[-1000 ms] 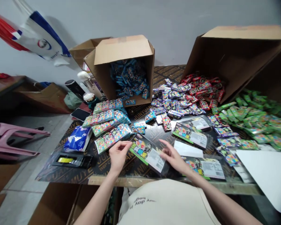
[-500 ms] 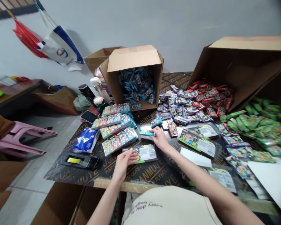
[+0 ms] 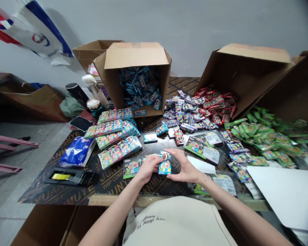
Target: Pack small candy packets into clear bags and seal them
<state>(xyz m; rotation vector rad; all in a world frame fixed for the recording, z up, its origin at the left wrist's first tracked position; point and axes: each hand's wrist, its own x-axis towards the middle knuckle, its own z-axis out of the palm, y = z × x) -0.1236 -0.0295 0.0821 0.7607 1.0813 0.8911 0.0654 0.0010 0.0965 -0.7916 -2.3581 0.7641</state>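
Foremost, one small blue-and-white printed packet (image 3: pixel 165 166), held upright between both hands over the near middle of the counter (image 3: pixel 113 186), a black plywood board with gold lettering. Grip: closed on the packet from two sides, the left hand (image 3: pixel 149 168) at its left edge and the right hand (image 3: pixel 186 168) at its right edge.

Directly under the left hand, one flat printed pack (image 3: pixel 131 167) with a green edge, lying on the counter. Just beyond it, stacked bundles of multicoloured packets (image 3: pixel 119 152). Farther left, a blue-and-white soft pack (image 3: pixel 77 152) and a black tape dispenser (image 3: pixel 69 177) with a yellow insert.

Beyond the right hand, a flat barcoded pack (image 3: pixel 202 150), then a white sheet (image 3: pixel 279 194) at the counter's right end.

Farther out, three loose heaps side by side: purple packets (image 3: pixel 187 112), red packets (image 3: pixel 213 102) and green packets (image 3: pixel 269 140). Behind them, a cardboard box (image 3: pixel 136 56) on its side holding blue packets (image 3: pixel 140 87), and a second tilted cardboard box (image 3: pixel 242 68) above the red heap.
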